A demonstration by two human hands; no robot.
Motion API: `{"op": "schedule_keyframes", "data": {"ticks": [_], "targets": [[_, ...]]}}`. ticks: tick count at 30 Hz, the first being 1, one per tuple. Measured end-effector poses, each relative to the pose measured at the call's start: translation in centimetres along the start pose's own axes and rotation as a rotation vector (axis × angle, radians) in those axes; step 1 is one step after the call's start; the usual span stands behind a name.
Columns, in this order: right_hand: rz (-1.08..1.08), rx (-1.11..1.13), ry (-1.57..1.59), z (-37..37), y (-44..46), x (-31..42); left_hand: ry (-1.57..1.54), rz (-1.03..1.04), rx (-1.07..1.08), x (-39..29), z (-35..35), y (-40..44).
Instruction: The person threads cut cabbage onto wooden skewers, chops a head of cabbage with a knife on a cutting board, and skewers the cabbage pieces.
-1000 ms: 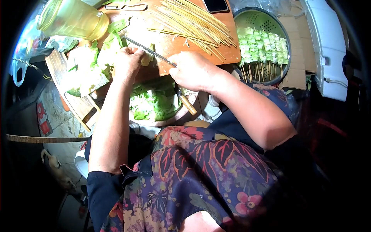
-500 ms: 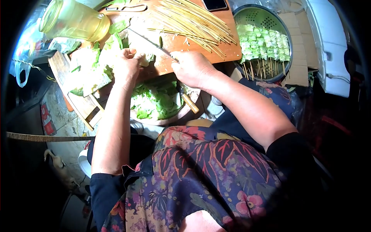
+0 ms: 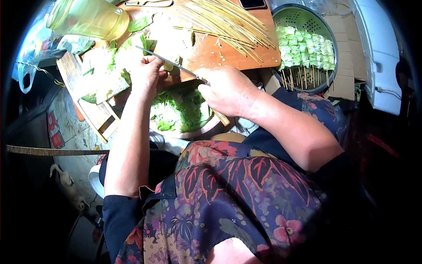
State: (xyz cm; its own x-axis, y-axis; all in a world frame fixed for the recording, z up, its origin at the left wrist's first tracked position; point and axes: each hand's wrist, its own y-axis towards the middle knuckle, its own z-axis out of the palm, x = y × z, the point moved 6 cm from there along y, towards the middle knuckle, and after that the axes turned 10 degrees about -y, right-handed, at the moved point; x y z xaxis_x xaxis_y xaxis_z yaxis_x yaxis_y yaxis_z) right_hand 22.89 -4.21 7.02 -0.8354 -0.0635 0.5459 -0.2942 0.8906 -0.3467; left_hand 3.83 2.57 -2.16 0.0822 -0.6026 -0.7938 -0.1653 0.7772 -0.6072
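Observation:
My right hand (image 3: 228,90) is wrapped round the hidden handle of a thin-bladed knife (image 3: 169,61), whose blade points up and left. Behind the blade, my left hand (image 3: 149,70) is closed with the fingertips pinched together. A pale green piece of cabbage leaf (image 3: 169,65) shows at those fingertips, partly covered by the blade. Left of this hand lie more cabbage leaves (image 3: 105,70), washed out by glare. Below both hands, cut leaves (image 3: 180,110) fill a round bowl (image 3: 193,134). A wooden handle (image 3: 221,118) sticks out over its right rim.
Bamboo skewers (image 3: 228,26) lie in a loose pile on the wooden board (image 3: 259,64). Leaf-laden skewers (image 3: 305,48) rest in a colander (image 3: 325,26) at right. A large jar (image 3: 88,20) lies tilted at upper left. A phone (image 3: 252,3) sits at the top edge.
The knife has come down and left, its blade now crossing right in front of my left fingertips. My right hand has lowered slightly. The whole view has shifted a little.

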Motion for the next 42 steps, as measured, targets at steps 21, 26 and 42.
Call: {"op": "schedule_keyframes", "data": {"ticks": [21,26,42], "targets": [[0.134,0.23,0.007,0.8,2.0,-0.6,0.038,-0.08,0.039,0.4,-0.5,0.7],[0.138,0.178,-0.004,3.0,3.2,-1.7,0.047,-0.072,0.042,0.5,-0.4,0.7],[0.112,0.088,0.019,2.3,1.3,0.1,0.347,-0.025,0.07,1.1,-3.2,-1.4]]}}
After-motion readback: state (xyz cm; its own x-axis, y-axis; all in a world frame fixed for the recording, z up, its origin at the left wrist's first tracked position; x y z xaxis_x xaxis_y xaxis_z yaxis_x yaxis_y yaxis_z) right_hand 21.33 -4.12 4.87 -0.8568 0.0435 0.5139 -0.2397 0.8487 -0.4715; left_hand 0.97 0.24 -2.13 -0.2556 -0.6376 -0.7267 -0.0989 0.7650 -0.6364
